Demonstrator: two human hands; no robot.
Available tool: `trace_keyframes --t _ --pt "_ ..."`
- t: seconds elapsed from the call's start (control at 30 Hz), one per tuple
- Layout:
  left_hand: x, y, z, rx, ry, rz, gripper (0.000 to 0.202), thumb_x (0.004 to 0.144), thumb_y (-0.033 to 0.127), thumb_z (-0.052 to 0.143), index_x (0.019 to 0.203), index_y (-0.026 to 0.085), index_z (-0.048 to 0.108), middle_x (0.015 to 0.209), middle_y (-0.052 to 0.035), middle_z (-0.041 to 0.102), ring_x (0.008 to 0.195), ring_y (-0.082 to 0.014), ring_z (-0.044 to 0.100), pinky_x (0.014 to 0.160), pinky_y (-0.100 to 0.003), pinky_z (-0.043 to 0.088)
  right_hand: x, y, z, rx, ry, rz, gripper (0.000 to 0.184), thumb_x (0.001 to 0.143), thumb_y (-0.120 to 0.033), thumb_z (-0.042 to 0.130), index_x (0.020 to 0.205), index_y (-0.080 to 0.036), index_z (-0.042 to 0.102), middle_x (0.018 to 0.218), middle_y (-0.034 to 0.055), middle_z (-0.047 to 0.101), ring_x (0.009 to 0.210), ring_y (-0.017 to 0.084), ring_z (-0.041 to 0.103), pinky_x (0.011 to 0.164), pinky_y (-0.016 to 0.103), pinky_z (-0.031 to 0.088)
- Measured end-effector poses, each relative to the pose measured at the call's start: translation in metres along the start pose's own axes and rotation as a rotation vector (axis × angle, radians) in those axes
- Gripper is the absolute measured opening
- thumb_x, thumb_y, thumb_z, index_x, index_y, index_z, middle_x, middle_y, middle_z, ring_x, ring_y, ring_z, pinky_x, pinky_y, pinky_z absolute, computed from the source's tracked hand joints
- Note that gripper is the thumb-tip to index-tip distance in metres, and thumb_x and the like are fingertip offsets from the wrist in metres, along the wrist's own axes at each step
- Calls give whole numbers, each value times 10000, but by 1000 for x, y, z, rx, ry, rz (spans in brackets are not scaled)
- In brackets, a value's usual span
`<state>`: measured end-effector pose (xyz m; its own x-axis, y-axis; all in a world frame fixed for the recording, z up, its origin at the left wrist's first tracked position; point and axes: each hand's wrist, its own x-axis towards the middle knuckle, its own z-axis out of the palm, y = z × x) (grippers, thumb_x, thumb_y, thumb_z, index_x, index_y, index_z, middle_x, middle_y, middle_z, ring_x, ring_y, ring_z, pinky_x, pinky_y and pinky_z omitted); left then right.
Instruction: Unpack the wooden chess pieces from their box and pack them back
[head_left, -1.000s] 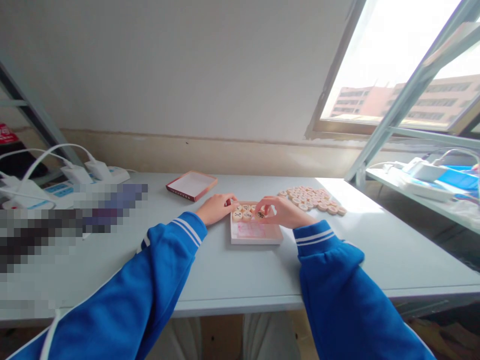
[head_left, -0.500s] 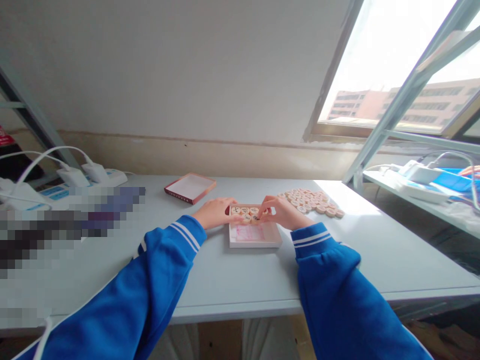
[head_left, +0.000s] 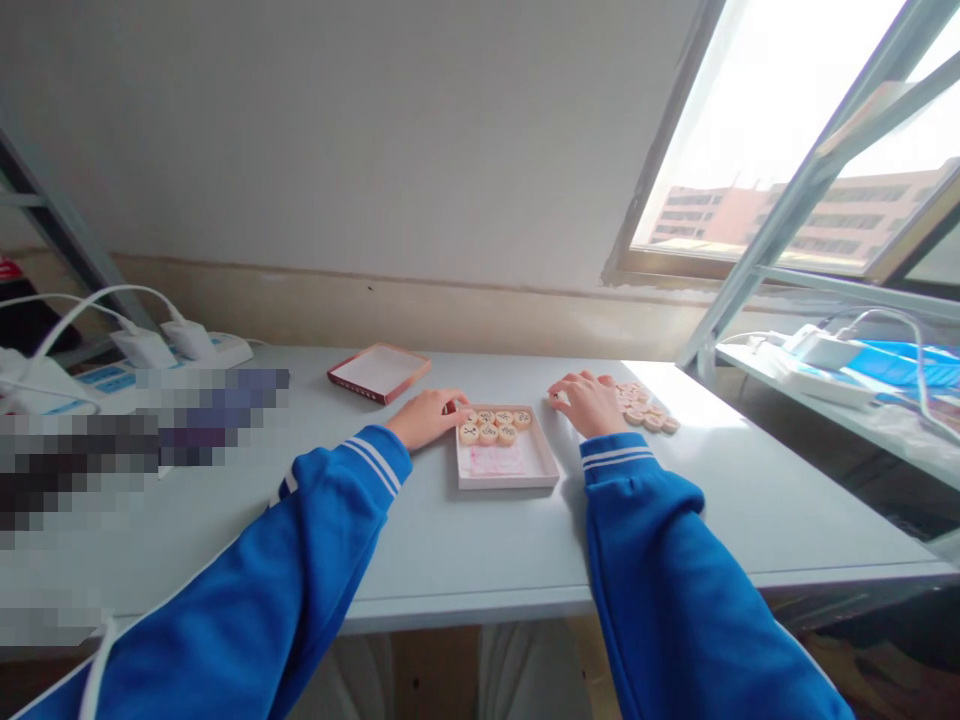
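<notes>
- head view, middle of frame: shallow pale box point(head_left: 508, 482), flat on white table point(head_left: 465, 545), open side up.
- inside, along upper part of box: seven round pieces point(head_left: 487, 434), dark characters facing up, four in upper row, three in lower, packed close together.
- in lower part of box: pink-printed sheet point(head_left: 493, 460), flat against the bottom.
- at upper-left corner of box, just left of centre frame: left hand point(head_left: 427, 415), fingers bent, thumb reaching over rim beside corner piece. cannot tell whether gripping the wall or merely resting there.
- right of centre: right hand point(head_left: 587, 402), palm down, fingers arched and partly spread over left end of heap of loose pieces point(head_left: 646, 408). fingertips partly hidden; cannot tell whether grasping any piece.
- beyond right hand, toward sunlit area: remainder of heap, in a loose, crowded patch on table.
- above and left of box, well apart: red-sided lid point(head_left: 381, 372), pale inside up.
- both forearms in blue sleeves point(head_left: 679, 555), white stripes at cuffs.
- left edge of frame: power strip point(head_left: 232, 352) with white plugs point(head_left: 142, 347).
- upper right: bright window point(head_left: 750, 120), slanted metal bar point(head_left: 791, 195) across it.
</notes>
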<state>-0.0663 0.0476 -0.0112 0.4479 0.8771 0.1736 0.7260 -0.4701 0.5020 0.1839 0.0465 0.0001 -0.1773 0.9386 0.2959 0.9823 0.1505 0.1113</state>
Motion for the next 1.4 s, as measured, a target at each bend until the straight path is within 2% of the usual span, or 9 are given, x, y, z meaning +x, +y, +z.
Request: trace_keyframes --t 0.23,0.33,0.43,0.57,0.77,0.97,1.17,1.3,1.4 --pt "-1 5 -2 137 136 -152 249 754 341 449 840 198 634 645 -21 589 619 -153 520 551 -249 350 -4 3 -17 265 -32 9 130 707 -315 591 769 -241 678 801 16 649 743 174 571 693 294 395" --pt "-1 6 -2 161 169 -167 234 749 331 454 824 209 639 657 -19 601 642 -158 534 560 -252 361 -6 -4 -26 526 -14 -115 203 701 -382 591 822 -239 667 822 7 643 717 149 564 668 271 419" --pt "0 5 0 187 173 -171 249 759 338 440 838 217 641 674 -22 616 664 -170 549 580 -264 377 -9 -14 -27 644 -87 -297 219 687 -378 611 832 -224 667 851 21 625 768 147 560 687 257 423" --pt "0 5 1 222 181 -167 266 770 351 426 852 218 640 684 -24 624 670 -176 560 605 -273 386 -11 -25 -24 577 -161 -358 201 657 -355 649 816 -235 675 802 12 602 748 139 553 675 247 406" --pt "-1 6 1 234 185 -161 272 772 347 417 854 215 640 684 -30 623 669 -187 561 630 -289 389 -12 -29 -25 482 -128 -305 210 649 -333 641 838 -243 659 792 -8 614 703 126 546 633 233 375" --pt "0 4 1 225 198 -150 267 775 346 424 831 201 641 671 -37 618 685 -190 558 660 -288 398 -14 -30 -29 418 -171 -328 171 669 -326 608 820 -260 654 773 -22 614 687 117 541 621 229 344" --pt "-2 8 0 290 127 -135 301 823 342 355 920 198 601 710 -41 635 695 -185 573 629 -269 399 -16 -34 -23 334 -99 -289 184 670 -307 607 842 -247 633 820 -10 626 761 146 553 690 275 325" --pt "-3 10 0 272 85 -141 332 834 388 327 951 203 577 742 -43 637 708 -191 575 607 -269 394 -13 -27 -25 411 -134 -290 111 704 -296 586 768 -226 645 801 -7 628 699 126 547 666 258 353" --pt "-3 9 0 246 83 -146 326 831 382 333 970 202 566 751 -41 635 716 -188 573 603 -267 390 -13 -12 -31 407 -34 -185 183 779 -295 490 752 -228 658 796 9 627 673 123 543 635 248 373"
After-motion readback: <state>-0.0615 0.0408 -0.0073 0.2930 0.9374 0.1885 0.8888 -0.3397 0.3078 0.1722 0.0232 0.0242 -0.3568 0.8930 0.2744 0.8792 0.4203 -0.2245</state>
